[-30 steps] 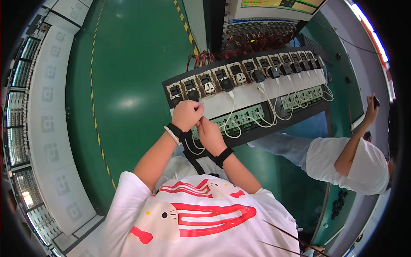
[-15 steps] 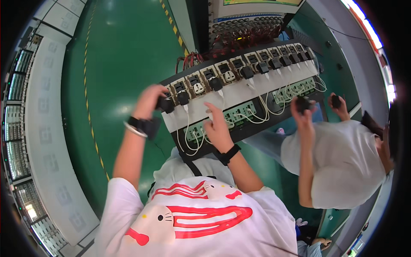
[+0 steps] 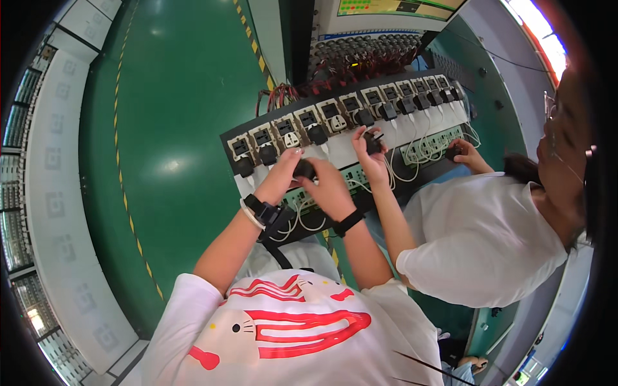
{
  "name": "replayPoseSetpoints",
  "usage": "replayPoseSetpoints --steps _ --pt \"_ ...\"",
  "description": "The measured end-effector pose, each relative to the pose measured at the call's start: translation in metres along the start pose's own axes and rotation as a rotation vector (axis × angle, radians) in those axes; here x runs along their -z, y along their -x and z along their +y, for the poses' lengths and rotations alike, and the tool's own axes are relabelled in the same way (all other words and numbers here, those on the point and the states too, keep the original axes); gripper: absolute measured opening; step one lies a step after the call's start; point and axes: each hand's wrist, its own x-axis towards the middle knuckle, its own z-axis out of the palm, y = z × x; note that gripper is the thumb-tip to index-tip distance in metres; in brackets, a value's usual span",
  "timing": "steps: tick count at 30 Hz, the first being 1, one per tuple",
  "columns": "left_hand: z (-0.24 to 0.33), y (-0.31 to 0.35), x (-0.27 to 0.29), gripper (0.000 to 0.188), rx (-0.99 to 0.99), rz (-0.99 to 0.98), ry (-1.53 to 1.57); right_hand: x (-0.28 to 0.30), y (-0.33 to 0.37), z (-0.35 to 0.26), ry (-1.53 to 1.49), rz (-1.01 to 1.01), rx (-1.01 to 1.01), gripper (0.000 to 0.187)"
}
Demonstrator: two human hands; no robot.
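Note:
In front of the rack, my left hand (image 3: 277, 179) and my right hand (image 3: 330, 188) are close together. A small black charger (image 3: 304, 169) sits between their fingertips, its lower part hidden by my fingers. Beyond them runs a slanting row of cream-framed sockets, several with black chargers plugged in, such as the end charger (image 3: 243, 166) left of my hands and another charger (image 3: 317, 134) beyond my right hand. White cables hang from the plugged-in chargers. Below my hands lies a green circuit board (image 3: 354, 175) with cables attached.
At my right a co-worker in a white shirt (image 3: 489, 238) leans in. One co-worker's hand (image 3: 372, 161) holds a black charger with prongs showing, the other a black charger (image 3: 453, 152). Past the sockets stand a cable bundle (image 3: 281, 96) and a screen (image 3: 393, 8).
My left hand has left the charger at the row's left end and moved right to meet my right hand at a black charger. The co-worker has leaned in, one hand moving left.

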Motion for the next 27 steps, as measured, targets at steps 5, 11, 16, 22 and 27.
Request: replayPoseSetpoints --steps 5,11,16,22,27 --pt "0.005 0.006 0.047 0.035 -0.104 0.014 -0.243 -0.015 -0.036 0.058 -0.383 0.374 -0.324 0.031" --pt "-0.004 0.030 0.123 0.024 -0.197 0.092 -0.242 -0.010 -0.068 0.104 -0.165 0.713 -0.223 0.040" --pt "0.002 0.034 0.155 0.020 -0.178 0.134 -0.265 0.014 -0.080 0.112 0.197 0.555 -0.360 0.040" --pt "0.007 0.011 0.139 0.018 -0.241 -0.006 -0.276 0.010 -0.080 0.105 0.244 0.462 -0.389 0.046" --pt "0.012 0.000 0.109 0.018 -0.272 -0.151 -0.305 -0.006 -0.081 0.111 0.640 0.439 -0.314 0.049"
